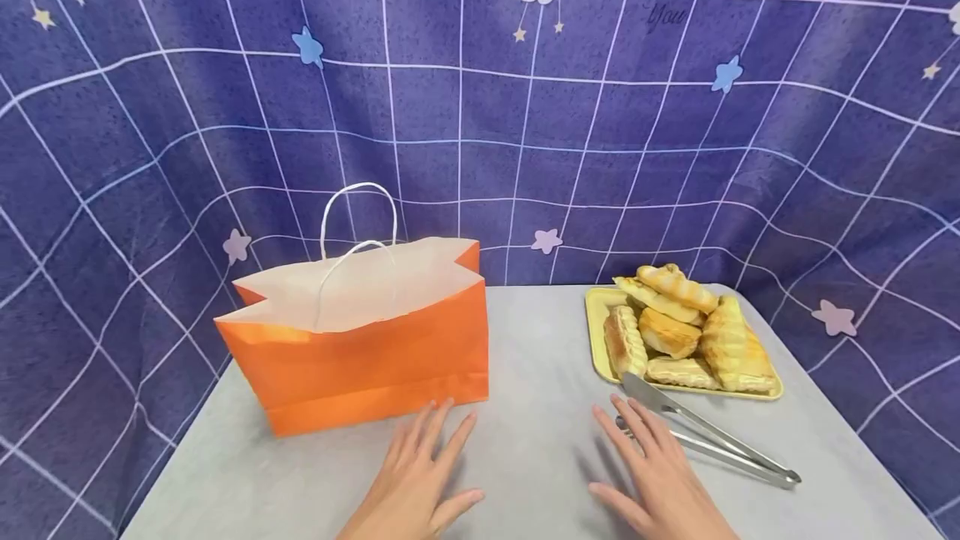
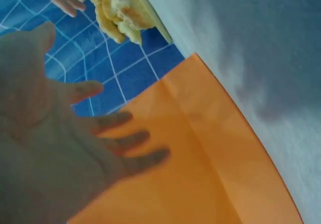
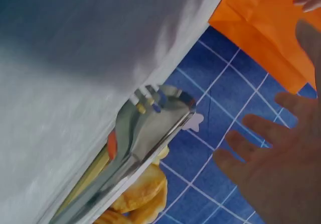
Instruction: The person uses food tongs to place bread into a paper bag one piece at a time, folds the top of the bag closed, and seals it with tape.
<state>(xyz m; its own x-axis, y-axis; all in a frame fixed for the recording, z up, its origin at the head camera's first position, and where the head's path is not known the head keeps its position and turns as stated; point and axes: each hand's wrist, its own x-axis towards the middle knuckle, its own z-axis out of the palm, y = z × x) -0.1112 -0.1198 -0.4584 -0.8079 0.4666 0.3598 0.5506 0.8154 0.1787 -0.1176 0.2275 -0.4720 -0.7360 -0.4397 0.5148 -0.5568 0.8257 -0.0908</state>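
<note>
My left hand [image 1: 423, 473] is spread with straight fingers, holding nothing, just in front of an orange paper bag [image 1: 375, 373]. The bag stands with its top open, white inside, and two white handles rise from its rim. My right hand [image 1: 656, 473], also spread and holding nothing, is nearest to metal tongs [image 1: 720, 440]. One tip of the tongs lies by the front edge of a yellow tray [image 1: 596, 332]; the other is partly hidden behind my right fingers. Several pastries [image 1: 671, 336] are piled on the tray. In the right wrist view the tongs [image 3: 145, 133] show a slotted end.
A grey table [image 1: 525, 440] carries everything. Behind it and along both sides hangs a dark blue curtain [image 1: 495, 165] with a white grid, stars and clouds. The bag stands at the left, the tray at the back right.
</note>
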